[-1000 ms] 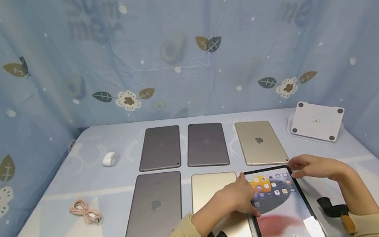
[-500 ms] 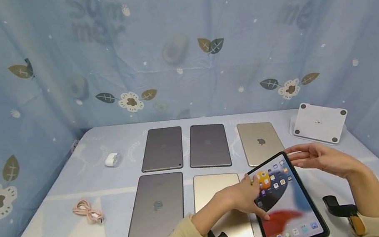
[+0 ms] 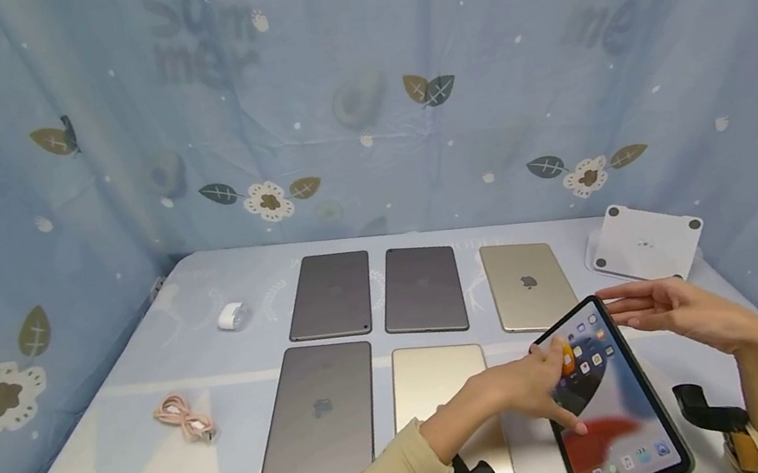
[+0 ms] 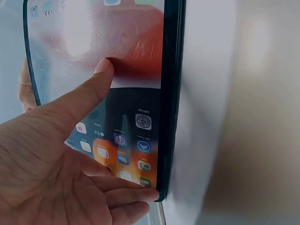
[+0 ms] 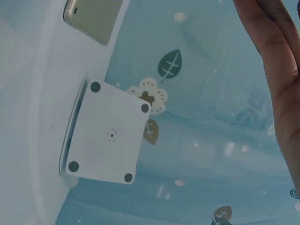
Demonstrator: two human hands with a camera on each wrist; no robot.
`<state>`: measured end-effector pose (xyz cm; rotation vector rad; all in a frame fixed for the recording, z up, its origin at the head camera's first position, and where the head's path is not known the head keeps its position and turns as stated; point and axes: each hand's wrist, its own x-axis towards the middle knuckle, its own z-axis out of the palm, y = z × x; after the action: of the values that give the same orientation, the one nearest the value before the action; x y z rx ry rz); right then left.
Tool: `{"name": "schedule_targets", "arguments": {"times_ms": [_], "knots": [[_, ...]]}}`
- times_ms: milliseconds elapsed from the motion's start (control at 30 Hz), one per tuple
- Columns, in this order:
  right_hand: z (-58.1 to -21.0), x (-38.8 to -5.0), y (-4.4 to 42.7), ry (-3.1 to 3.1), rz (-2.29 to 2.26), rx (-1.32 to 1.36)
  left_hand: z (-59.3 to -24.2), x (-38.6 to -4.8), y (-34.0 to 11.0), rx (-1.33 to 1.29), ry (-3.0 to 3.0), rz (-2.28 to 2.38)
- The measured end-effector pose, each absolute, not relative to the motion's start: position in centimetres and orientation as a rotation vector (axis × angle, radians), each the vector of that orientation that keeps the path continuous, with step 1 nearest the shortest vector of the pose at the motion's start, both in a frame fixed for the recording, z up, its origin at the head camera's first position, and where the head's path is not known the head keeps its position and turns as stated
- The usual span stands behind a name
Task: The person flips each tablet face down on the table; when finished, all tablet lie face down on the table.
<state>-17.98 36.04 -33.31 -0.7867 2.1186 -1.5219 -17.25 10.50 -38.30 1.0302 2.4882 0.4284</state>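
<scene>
A lit tablet (image 3: 612, 415) in a black frame lies screen up, turned askew, at the front right in the head view. My left hand (image 3: 539, 390) reaches across it from the left, thumb spread on the screen and straight fingers on the upper left corner; in the left wrist view, the fingers lie along the top edge of the tablet (image 4: 126, 47). My right hand (image 3: 689, 309) touches the upper right edge with straight fingers, partly hidden behind it. In the right wrist view, only part of the right hand (image 5: 281, 70) shows, at the right edge.
Beside my left hand lies a gold tablet (image 3: 435, 379), partly under the forearm. Grey tablets (image 3: 321, 424) and another gold one (image 3: 527, 278) lie face down. A white stand (image 3: 647, 244) sits at the back right, a charger (image 3: 233, 316) and coiled pink cable (image 3: 184, 417) at left.
The lit tablet has turned clockwise and shifted right, its upper end swinging right. Both hands have moved right with it. The camera view has shifted slightly.
</scene>
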Motion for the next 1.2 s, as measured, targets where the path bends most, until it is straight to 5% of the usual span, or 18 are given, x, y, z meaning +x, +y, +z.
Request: {"name": "schedule_targets", "arguments": {"times_ms": [333,1200], "knots": [[-32.7,-17.3,36.2,2.231,-1.477,-0.754,-38.2,-17.3,11.7,1.061,2.413,0.475],[-34.7,-18.1,30.4,2.335,-1.081,-0.644,-34.5,-20.2,6.6,1.168,2.256,1.035]]}}
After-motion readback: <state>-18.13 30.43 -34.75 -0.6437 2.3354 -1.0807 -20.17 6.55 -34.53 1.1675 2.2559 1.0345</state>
